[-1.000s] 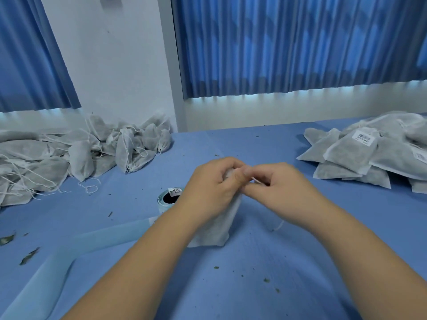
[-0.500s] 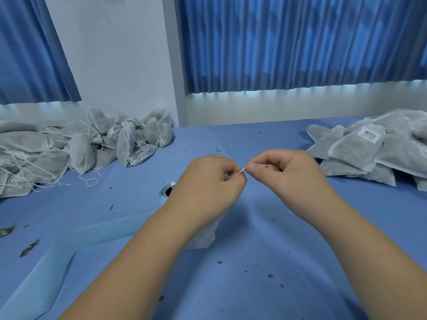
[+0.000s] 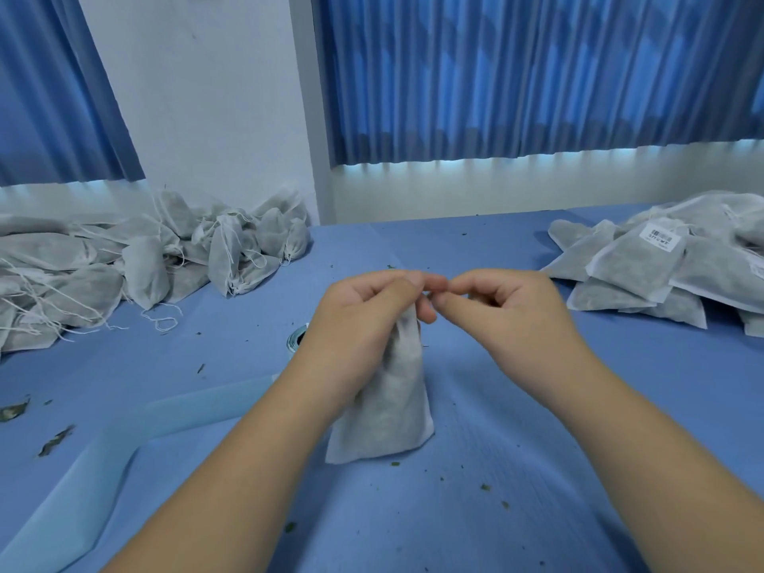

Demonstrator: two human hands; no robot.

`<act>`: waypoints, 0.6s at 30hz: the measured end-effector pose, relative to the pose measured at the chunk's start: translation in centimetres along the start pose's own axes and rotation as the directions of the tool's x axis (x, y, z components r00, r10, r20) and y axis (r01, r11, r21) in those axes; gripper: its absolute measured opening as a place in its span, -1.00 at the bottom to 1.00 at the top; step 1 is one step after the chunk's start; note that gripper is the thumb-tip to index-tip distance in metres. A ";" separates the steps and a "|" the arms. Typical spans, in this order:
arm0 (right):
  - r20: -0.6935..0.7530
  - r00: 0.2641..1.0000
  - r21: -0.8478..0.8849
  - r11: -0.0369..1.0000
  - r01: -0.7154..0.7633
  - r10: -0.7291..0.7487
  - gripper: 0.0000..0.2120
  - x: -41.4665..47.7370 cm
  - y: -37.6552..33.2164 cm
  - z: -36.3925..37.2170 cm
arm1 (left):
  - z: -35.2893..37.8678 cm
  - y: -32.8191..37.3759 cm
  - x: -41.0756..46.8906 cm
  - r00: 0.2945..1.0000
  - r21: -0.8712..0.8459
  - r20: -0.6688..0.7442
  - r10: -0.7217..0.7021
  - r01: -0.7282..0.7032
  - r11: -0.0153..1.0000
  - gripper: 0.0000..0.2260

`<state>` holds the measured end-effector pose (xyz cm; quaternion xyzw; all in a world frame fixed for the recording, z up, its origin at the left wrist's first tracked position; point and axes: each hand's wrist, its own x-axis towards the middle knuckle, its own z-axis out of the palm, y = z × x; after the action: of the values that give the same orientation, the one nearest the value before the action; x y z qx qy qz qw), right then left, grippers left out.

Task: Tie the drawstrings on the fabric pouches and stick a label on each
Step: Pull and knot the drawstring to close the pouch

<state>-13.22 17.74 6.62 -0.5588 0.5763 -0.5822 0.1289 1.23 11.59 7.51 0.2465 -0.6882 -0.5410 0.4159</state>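
vs 0.5 s ago: the short run of drawstring stretched between the hands is no longer visible, and the fingertips are now bunched together at the pouch mouth. The pouch (image 3: pixel 388 407) shows much more, right of the left wrist rather than behind it.

Left hand (image 3: pixel 364 320) grips the pouch neck. The pouch stands upright, base on the blue table (image 3: pixel 496 469), near centre. Right hand (image 3: pixel 508 316) has its fingers curled, tips against the left's. Can't tell if it's pinching the string.

Label roll (image 3: pixel 297 339) is mostly hidden behind the left hand; its pale backing strip (image 3: pixel 186 411) runs off near left.

Dark fill shows through the pouch fabric. Far left: unlabelled pouch pile (image 3: pixel 144 262), loose strings. Far right: flat pouch pile (image 3: pixel 620 279), cut off by the frame edge, a label (image 3: pixel 660 237) on the top one.
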 end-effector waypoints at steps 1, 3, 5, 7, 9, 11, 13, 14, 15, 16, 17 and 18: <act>0.030 0.999 -0.060 0.998 0.029 -0.027 -0.84 -0.2 0.1 0.3 | 0.0 0.0 0.0 0.999 -0.005 -0.041 0.002 -0.002 1.000 -0.76; 0.112 0.989 -0.213 0.970 0.114 -0.092 -0.83 -0.5 0.1 0.7 | -0.1 0.1 0.1 0.994 0.054 -0.109 0.015 -0.010 0.998 -0.77; 0.167 0.975 -0.301 0.934 0.191 -0.146 -0.83 -0.8 -0.1 0.8 | -0.3 0.3 0.0 0.990 0.214 -0.126 0.065 -0.037 0.976 -0.71; 0.159 0.973 -0.298 0.931 0.212 -0.170 -0.84 -0.8 -0.4 0.6 | -0.5 0.6 0.0 0.995 0.372 -0.076 0.072 -0.038 0.927 -0.73; 0.118 0.979 -0.257 0.947 0.191 -0.165 -0.86 -0.8 -0.6 0.1 | -0.9 0.8 -0.1 1.000 0.453 -0.006 0.025 -0.020 0.891 -0.73; 0.078 0.987 -0.217 0.964 0.156 -0.142 -0.84 -0.7 -0.8 -0.4 | -1.3 1.1 -0.3 0.997 0.481 0.074 -0.029 -0.010 0.877 -0.68; 0.047 0.993 -0.196 0.974 0.117 -0.109 -0.82 -0.5 -0.7 -0.6 | -1.6 1.3 -0.4 0.984 0.485 0.161 -0.074 -0.014 0.875 -0.73; 0.040 0.995 -0.186 0.977 0.100 -0.094 -0.82 -0.5 -0.7 -0.6 | -1.7 1.3 -0.4 0.976 0.471 0.197 -0.098 -0.007 0.882 -0.77; 0.041 0.996 -0.176 0.980 0.089 -0.083 -0.83 -0.4 -0.6 -0.5 | -1.8 1.4 -0.4 0.967 0.439 0.225 -0.120 0.010 0.898 -0.80; 0.053 0.996 -0.166 0.983 0.082 -0.074 -0.84 -0.4 -0.5 -0.4 | -1.9 1.4 -0.4 0.957 0.381 0.249 -0.148 0.043 0.923 -0.80; 0.077 0.995 -0.154 0.985 0.076 -0.065 -0.85 -0.5 -0.4 -0.2 | -2.1 1.5 -0.3 0.942 0.298 0.277 -0.191 0.105 0.949 -0.80; 0.114 0.992 -0.143 0.987 0.071 -0.054 -0.85 -0.5 -0.2 -0.1 | -2.3 1.5 -0.2 0.916 0.201 0.318 -0.247 0.189 0.961 -0.80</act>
<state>-12.99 18.27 6.56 -0.6156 0.5919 -0.5105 0.1004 3.48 10.96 9.03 0.2587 -0.7604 -0.5591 0.2058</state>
